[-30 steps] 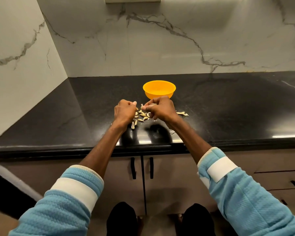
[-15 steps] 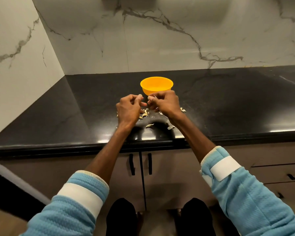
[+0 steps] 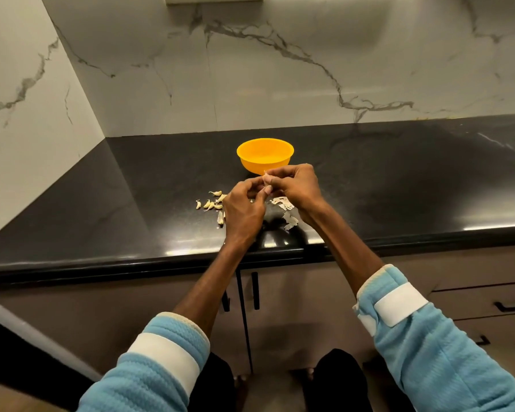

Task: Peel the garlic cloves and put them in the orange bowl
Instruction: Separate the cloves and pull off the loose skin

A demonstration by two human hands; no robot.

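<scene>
Where the marble walls meet, counter: black and glossy, running into the corner, with light glinting along its front edge.
Cabinets: brownish doors under the counter's front edge, with dark vertical handles at the middle.
Sleeves: light blue with a white band on each forearm, ending near the elbows.
Orange bowl: upright on the counter, well back from its front edge; its inside is too bright to tell what lies in it.
Right hand: raised over the counter just in front of the bowl, fingers curled and pinching the upper end of a garlic clove.
Left hand: beside the right and touching it, fingers curled, thumb and fingertips clamped on the lower part of the same clove.
Loose cloves: small heap on the counter left of the left hand, partly hidden by it.
Peeled skins: pale flakes on the counter under the right hand and wrist.
Garlic clove: held between both hands, above the counter, near the bowl's near side, not in it.
</scene>
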